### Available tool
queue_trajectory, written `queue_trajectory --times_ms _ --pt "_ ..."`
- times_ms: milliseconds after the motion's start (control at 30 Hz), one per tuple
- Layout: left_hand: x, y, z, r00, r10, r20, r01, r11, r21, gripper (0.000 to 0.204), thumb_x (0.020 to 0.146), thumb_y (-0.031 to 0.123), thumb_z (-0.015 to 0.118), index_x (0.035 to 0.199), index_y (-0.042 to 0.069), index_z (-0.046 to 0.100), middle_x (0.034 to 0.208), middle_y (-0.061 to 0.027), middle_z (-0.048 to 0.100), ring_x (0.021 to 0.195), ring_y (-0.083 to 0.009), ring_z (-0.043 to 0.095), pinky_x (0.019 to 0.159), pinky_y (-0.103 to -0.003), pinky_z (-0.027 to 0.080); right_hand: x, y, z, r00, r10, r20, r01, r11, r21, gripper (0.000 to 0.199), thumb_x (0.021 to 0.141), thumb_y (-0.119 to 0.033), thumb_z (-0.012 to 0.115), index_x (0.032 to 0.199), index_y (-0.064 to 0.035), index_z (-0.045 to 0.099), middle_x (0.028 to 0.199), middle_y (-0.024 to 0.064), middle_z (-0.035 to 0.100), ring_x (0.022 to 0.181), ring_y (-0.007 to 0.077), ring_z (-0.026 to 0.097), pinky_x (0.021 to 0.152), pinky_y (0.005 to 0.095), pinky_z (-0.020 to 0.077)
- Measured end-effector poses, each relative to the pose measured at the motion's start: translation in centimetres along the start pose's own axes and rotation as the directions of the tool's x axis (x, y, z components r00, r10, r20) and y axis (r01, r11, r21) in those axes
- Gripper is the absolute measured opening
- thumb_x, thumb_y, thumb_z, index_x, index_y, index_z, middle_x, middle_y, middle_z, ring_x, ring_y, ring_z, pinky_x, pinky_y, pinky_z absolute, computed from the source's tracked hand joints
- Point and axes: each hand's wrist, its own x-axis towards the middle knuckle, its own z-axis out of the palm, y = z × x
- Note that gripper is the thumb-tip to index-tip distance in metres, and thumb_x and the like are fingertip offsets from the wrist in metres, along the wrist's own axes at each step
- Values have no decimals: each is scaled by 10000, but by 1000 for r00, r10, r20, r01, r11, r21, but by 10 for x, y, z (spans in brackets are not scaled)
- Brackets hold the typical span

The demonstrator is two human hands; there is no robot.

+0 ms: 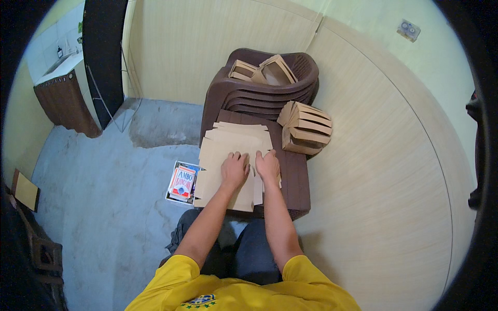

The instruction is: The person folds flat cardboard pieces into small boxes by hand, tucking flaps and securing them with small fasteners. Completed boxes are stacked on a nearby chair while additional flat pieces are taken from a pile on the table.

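Both hands lie flat and open on the cardboard sheet (231, 155), left hand (234, 170) and right hand (267, 166) side by side near its middle. The sheet's long axis runs from six to twelve o'clock on the brown stool (295, 181).

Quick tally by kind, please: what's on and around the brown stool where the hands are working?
Hands on the flat cardboard stack: 2, left hand and right hand
Bundle of folded cartons: 1
Cartons on the chair: 2
Plastic stool: 1
Total: 6
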Motion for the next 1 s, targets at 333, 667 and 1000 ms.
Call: queue_trajectory --times_ms 333,667,1000 --pt "4 -12 16 993 59 -100 -66 995 -74 927 920 483 755 1632 9 396 1670 -156 447 1584 -357 349 1318 -493 276 21 -7 17 982 -63 177 15 966 257 628 1036 -527 567 1044 56 799 1291 347 686 1204 472 678 1049 542 494" --pt "6 -10 17 998 31 49 -40 979 198 747 999 442 574 1666 133 441 1783 -64 312 1665 -336 202 1345 -605 105 -54 21 2 893 -409 190 413 910 16 827 1105 -561 435 1691 -16 229 1541 245 570 1477 436 487 1204 553 377" --pt "5 -31 33 986 138 96 -158 954 255 661 1058 388 469 1677 164 424 1770 -44 355 1652 -324 266 1332 -647 105 -20 -10 23 899 -206 386 298 934 -198 994 1056 -767 291 1737 -53 173 1815 224 71 1693 335 35 1305 700 61"
